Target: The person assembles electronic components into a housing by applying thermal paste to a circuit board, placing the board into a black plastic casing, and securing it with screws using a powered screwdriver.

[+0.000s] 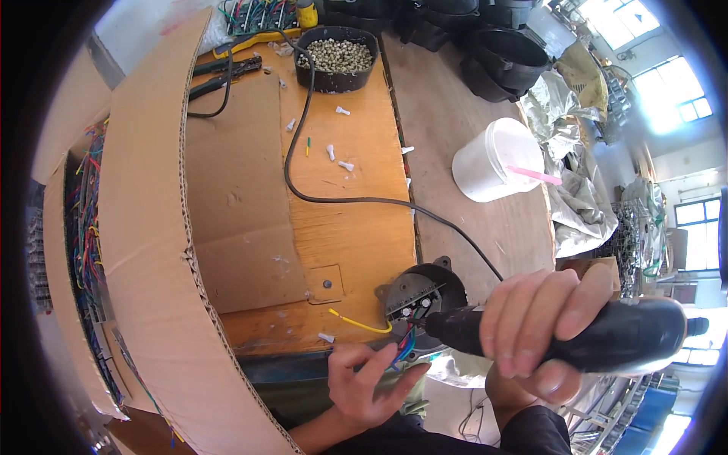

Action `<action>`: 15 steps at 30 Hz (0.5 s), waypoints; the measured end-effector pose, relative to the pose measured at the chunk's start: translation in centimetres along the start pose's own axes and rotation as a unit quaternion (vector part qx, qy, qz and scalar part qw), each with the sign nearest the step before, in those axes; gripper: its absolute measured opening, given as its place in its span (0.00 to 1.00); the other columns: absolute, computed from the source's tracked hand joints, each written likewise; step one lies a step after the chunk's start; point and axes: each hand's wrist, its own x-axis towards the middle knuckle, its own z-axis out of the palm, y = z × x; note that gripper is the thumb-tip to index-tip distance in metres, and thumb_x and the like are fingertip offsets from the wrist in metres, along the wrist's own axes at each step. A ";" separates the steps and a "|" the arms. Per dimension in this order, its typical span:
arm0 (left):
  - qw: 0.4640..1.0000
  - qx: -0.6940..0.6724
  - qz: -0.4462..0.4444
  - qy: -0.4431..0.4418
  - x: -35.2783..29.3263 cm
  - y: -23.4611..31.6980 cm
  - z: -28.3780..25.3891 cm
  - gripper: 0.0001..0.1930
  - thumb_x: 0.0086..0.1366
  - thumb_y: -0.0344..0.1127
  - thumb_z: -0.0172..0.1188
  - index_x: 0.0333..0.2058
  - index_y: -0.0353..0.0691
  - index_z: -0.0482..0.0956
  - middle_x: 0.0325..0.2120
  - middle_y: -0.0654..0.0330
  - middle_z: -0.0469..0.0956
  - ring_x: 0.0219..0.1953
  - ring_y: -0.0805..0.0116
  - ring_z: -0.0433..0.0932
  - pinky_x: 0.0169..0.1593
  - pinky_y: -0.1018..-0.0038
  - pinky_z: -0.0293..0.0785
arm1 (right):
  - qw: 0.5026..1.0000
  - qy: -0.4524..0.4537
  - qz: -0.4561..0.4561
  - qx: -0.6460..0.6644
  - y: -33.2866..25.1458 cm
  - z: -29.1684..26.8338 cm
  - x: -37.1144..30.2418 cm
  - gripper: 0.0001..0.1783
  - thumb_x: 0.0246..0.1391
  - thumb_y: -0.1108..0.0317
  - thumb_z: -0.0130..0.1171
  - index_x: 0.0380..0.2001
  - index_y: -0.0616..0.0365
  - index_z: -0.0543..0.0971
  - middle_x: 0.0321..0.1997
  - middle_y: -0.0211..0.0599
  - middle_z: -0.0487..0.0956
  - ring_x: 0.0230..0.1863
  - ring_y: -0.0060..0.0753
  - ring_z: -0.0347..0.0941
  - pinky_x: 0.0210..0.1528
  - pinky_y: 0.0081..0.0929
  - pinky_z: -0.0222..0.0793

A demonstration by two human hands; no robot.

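My right hand (542, 330) is wrapped around a black electric screwdriver (622, 334), held level with its tip pointing left. That tip reaches the black round housing (453, 282) at the table's front edge. Inside the housing sits a circuit board (415, 300) with small round components; whether the tip touches a screw is hidden. A yellow wire (360, 325) sticks out to the left, and blue and red wires (407, 349) hang below. Just under those wires is my left hand (371, 385), its fingers apart, fingertips close beside the blue wires. Contact with them is unclear.
A large cardboard box (148, 189) stands at left, with bundled wires behind it. Several white wire caps (331, 152) lie on the wooden table near a black tub of small parts (307, 76). A grey cable (356, 200) crosses toward the screwdriver. Right of it stands a white bucket (485, 163).
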 end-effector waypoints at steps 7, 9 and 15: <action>0.997 -0.039 0.061 -0.033 -0.5 -1.4 0.0 0.25 0.45 0.25 0.76 0.45 0.43 0.83 0.33 0.58 0.69 0.27 0.65 0.70 0.31 0.71 0.64 | 0.993 -0.041 0.067 -0.086 0.7 0.7 0.5 0.22 0.44 0.78 0.70 0.41 0.58 0.71 0.25 0.36 0.79 0.21 0.34 0.76 0.28 0.30 0.74; 0.997 -0.039 0.059 -0.009 -0.4 -1.3 0.3 0.24 0.41 0.23 0.75 0.41 0.43 0.85 0.31 0.60 0.70 0.26 0.64 0.71 0.29 0.72 0.66 | 0.990 -0.055 0.082 -0.102 0.8 0.8 0.7 0.22 0.44 0.78 0.70 0.41 0.58 0.71 0.24 0.37 0.79 0.22 0.34 0.76 0.28 0.29 0.74; 0.997 -0.044 0.058 0.011 -0.3 -1.0 0.6 0.22 0.40 0.22 0.73 0.40 0.43 0.87 0.28 0.61 0.70 0.26 0.63 0.72 0.28 0.72 0.67 | 0.991 -0.011 0.082 -0.101 1.6 1.3 0.0 0.20 0.41 0.81 0.70 0.39 0.62 0.75 0.23 0.39 0.78 0.23 0.35 0.78 0.28 0.28 0.74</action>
